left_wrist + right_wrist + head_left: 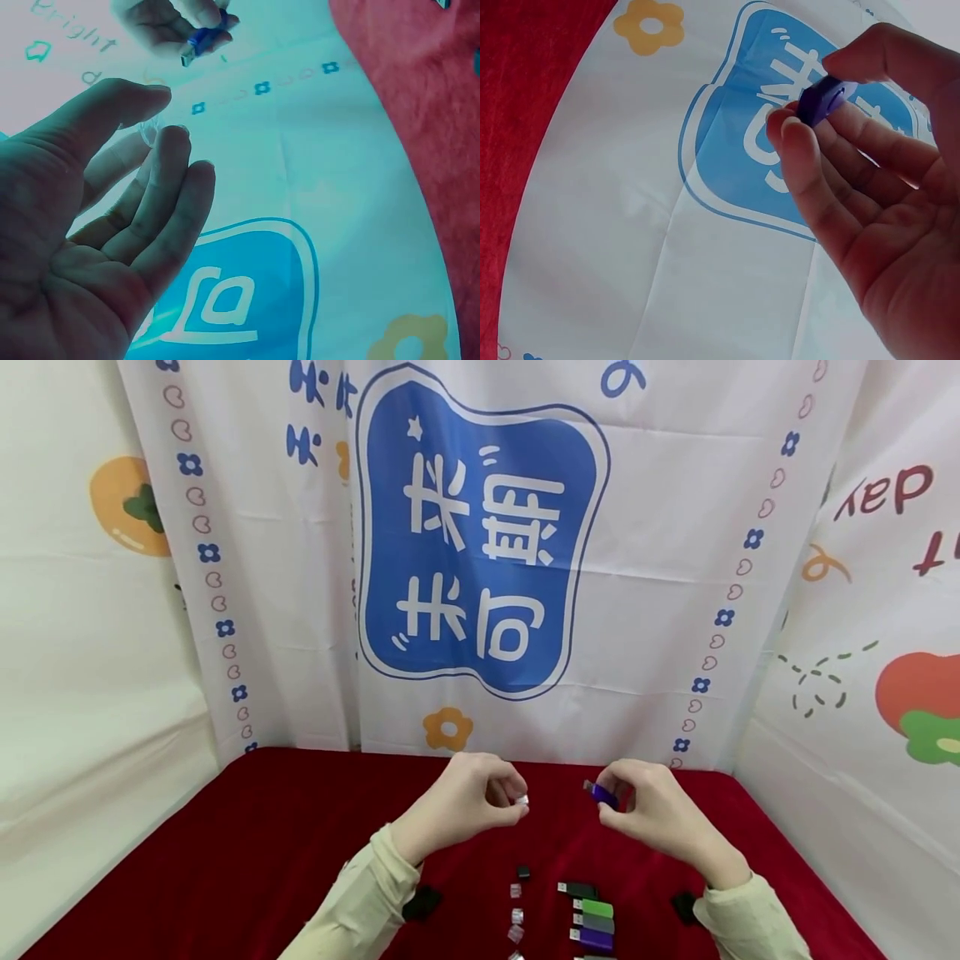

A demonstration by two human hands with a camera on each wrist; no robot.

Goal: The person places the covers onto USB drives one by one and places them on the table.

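Note:
Held up over the red table, my left hand [468, 797] pinches a small clear plastic cap [522, 800] between thumb and fingertips. The cap is partly hidden by the fingers, and in the left wrist view only a see-through edge [149, 131] of it shows. To its right, my right hand [656, 806] pinches a purple USB flash drive [604, 796] by its body. The drive's bare metal plug [187, 56] points toward the left hand. A gap separates the cap from the drive. The right wrist view shows the purple body [823, 101] between thumb and fingers.
On the red tablecloth [300, 827], a black cap [523, 872] and several clear caps [517, 916] form a column. Right of them lie a black USB drive [581, 890], a green one [597, 907], a grey one [597, 924] and another purple one [596, 940]. Printed white curtains [652, 568] surround the table.

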